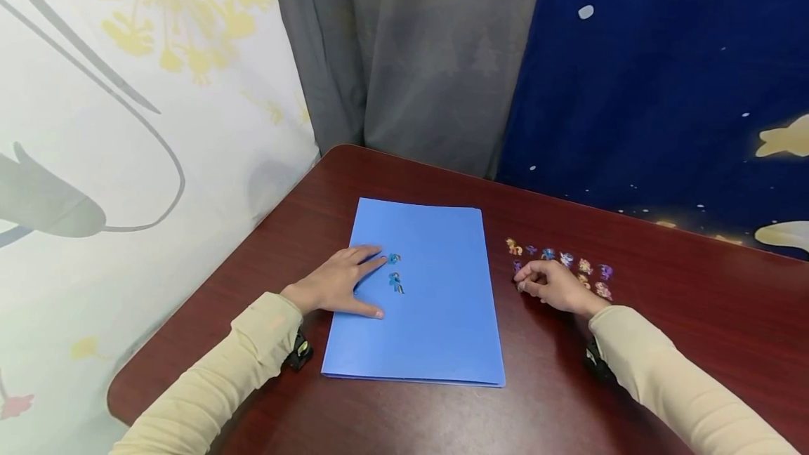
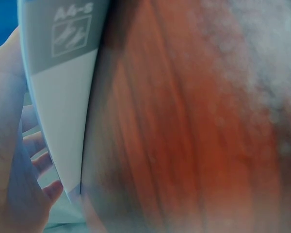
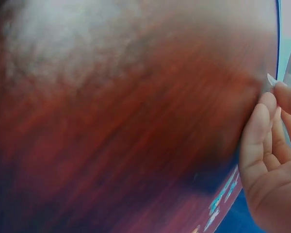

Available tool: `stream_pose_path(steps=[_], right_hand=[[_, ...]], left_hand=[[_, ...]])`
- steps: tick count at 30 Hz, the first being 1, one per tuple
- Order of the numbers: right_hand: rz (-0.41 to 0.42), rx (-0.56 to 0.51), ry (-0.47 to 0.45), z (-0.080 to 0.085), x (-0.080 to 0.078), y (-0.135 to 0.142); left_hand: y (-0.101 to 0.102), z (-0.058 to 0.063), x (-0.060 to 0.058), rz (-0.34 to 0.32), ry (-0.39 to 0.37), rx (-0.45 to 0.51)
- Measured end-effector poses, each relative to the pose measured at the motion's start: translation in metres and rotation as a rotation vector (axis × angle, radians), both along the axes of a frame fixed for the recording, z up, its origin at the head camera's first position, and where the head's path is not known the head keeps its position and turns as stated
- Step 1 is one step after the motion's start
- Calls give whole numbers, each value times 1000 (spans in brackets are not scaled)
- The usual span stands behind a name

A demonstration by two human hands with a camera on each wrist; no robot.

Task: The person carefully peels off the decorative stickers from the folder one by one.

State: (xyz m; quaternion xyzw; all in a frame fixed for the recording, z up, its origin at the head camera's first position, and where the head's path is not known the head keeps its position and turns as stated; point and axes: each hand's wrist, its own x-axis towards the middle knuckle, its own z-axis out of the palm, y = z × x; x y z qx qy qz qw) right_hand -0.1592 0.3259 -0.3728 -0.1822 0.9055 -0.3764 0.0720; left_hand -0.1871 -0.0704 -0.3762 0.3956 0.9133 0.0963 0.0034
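Note:
A blue folder [image 1: 430, 328] lies on the table. My left hand [image 1: 344, 279] rests on its left part with the fingers spread, beside two small blue pony stickers [image 1: 396, 282] on the cover. In the left wrist view, the folder's spine [image 2: 63, 102] shows a pale label, with my left hand [image 2: 14, 145] next to it. To the right of the folder, my right hand [image 1: 556, 288] is low over the table among small pony stickers. Its thumb and fingers pinch a tiny whitish piece [image 3: 271, 80], which looks like a sticker; its picture cannot be made out.
Several colourful pony stickers [image 1: 585, 267] lie in loose rows on the dark red wooden table [image 1: 442, 416], some partly behind the right hand. A white patterned wall cloth [image 1: 189, 160] borders the left; grey [image 1: 436, 55] and dark blue curtains [image 1: 632, 90] hang behind the far edge.

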Motion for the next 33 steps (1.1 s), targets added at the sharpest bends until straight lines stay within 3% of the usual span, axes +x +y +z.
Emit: stream_pose_path(steps=[6,14,33], right_hand=[[-24,0,19,0,0,-2],[-41,121,131,3,1,-9],[-67,168,116,3,-1,-12]], left_hand=[[0,0,-1,1,7,11],[-2,-1,-1,8,10,12],[-2,-4,-1,11,4,11]])
